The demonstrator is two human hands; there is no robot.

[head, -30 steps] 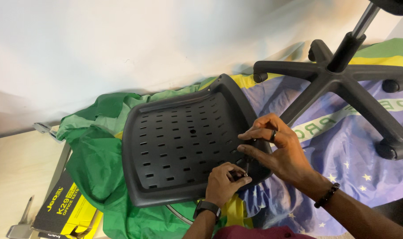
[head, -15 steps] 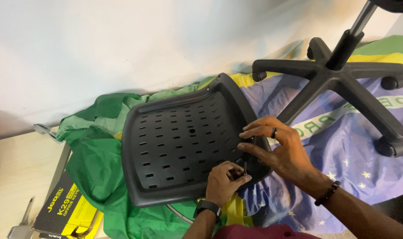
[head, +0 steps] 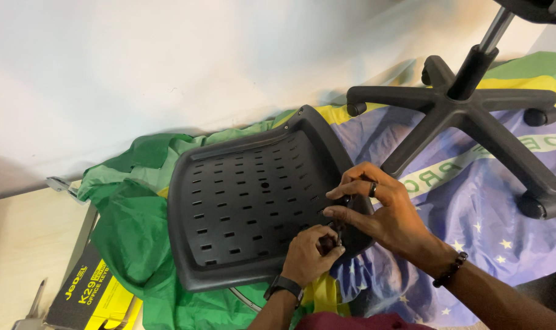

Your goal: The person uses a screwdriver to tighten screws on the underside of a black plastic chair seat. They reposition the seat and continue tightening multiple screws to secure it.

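Between the earlier views and this one we have hardly moved: both hands have stayed at the lower right edge of the black perforated chair panel (head: 253, 201), and only the fingers have shifted a little, so we judge the fiddly work at that spot is still going on, not finished. Our left hand (head: 308, 256) is curled tight at the panel's rim, pinching something small and dark (too small for us to say what it is). Our right hand (head: 382, 211), with a ring on one finger, rests on the same edge just above it, fingers spread and fingertips pressing down on the plastic, bracing the panel and not closing around it. So the panel lies under and to the left of both hands, tilted up on the green, yellow and blue cloth (head: 473, 201) spread over the floor, and its far corner leans toward the white wall (head: 168, 61). The black five-legged chair base (head: 467, 116) stands on the cloth to the right, well apart from our hands. A yellow and black box (head: 94, 296) lies at the lower left.
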